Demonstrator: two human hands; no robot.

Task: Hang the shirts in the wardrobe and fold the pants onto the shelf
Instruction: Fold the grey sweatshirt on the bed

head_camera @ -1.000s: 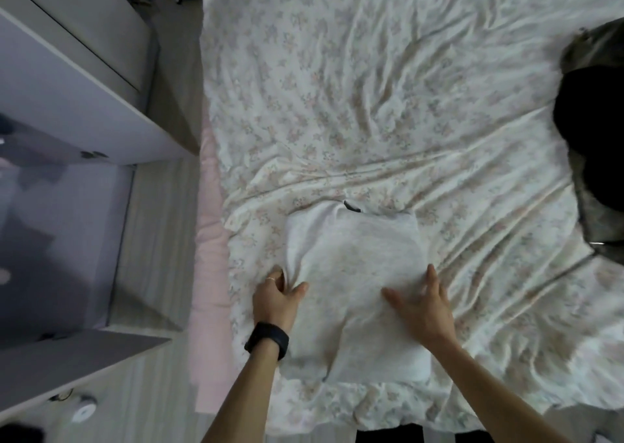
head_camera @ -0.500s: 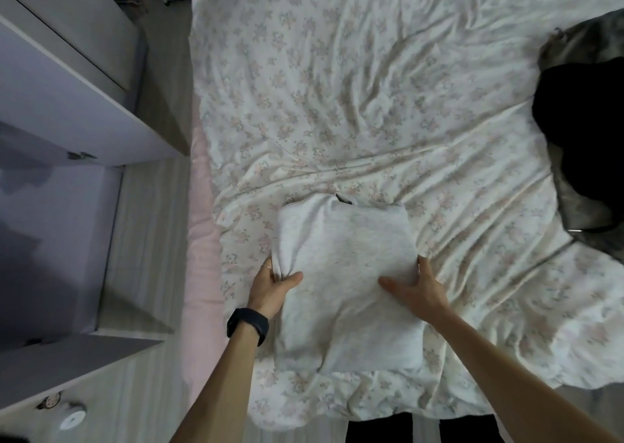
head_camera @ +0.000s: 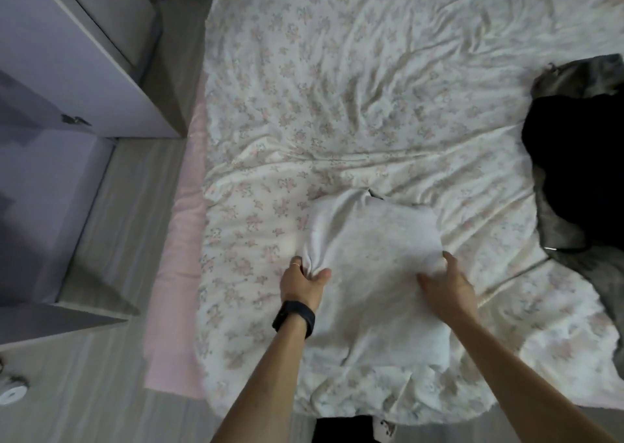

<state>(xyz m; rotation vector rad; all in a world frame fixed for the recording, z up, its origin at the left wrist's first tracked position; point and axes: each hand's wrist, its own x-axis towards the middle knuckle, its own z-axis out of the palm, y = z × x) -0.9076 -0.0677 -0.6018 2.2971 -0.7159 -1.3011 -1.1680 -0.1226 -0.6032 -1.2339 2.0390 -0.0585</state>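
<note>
Lying on the bed (head_camera: 337, 88) with their long side running twelve to six, the folded pants (head_camera: 371, 240) sit between both grips, left hand (head_camera: 302, 282) pinching the nine o'clock edge, right hand (head_camera: 445, 285) curled on the three o'clock edge, wardrobe (head_camera: 50, 88) toward ten.

Folded garment (head_camera: 371, 257): pale heathered grey-white.
Bedsheet (head_camera: 337, 88): cream, small pink-grey floral print.
Clothes pile (head_camera: 574, 159), 3 o'clock: black and dark grey.
Wardrobe (head_camera: 40, 71), 9 o'clock: lilac.
Wristband (head_camera: 294, 317): black.
</note>
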